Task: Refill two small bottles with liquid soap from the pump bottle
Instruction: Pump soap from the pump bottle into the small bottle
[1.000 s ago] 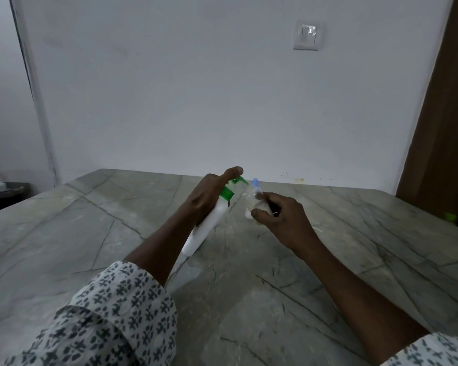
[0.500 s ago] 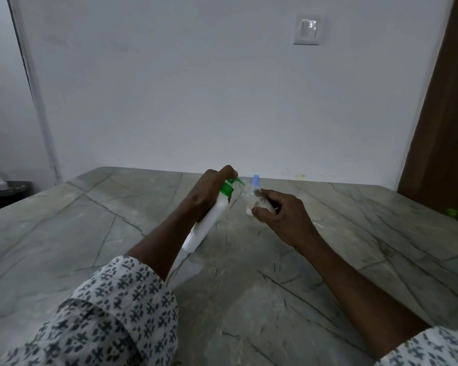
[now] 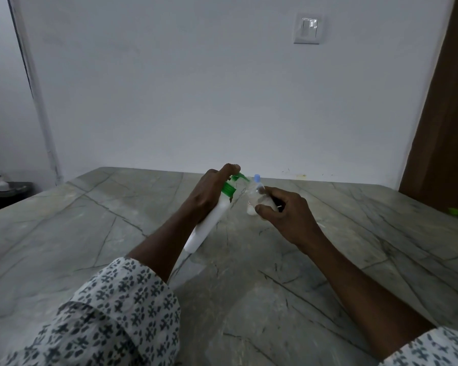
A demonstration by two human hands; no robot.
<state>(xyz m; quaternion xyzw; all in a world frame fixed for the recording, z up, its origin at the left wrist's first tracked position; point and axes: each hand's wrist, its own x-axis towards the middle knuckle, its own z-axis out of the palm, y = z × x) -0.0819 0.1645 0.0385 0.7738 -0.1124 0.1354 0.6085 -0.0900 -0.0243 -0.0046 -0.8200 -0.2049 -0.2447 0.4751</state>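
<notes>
My left hand [image 3: 209, 192] grips a white pump bottle [image 3: 209, 225] with a green pump head, tilted above the table with its base toward me and a finger lying over the pump top. The green nozzle points right at a small clear bottle [image 3: 254, 199] with a pale blue top. My right hand [image 3: 283, 210] holds that small bottle between thumb and fingers, close beside the nozzle. A second small bottle is not in view.
The grey veined stone table [image 3: 117, 233] stretches out under both arms. A white wall with a switch plate [image 3: 307, 29] stands behind it. A brown door [image 3: 444, 128] is at the right, with a small green thing [image 3: 454, 212] by the table's far right edge.
Both hands with their bottles have stayed together and shifted slightly in the view; the finger over the pump top sits a little lower than a second ago.
</notes>
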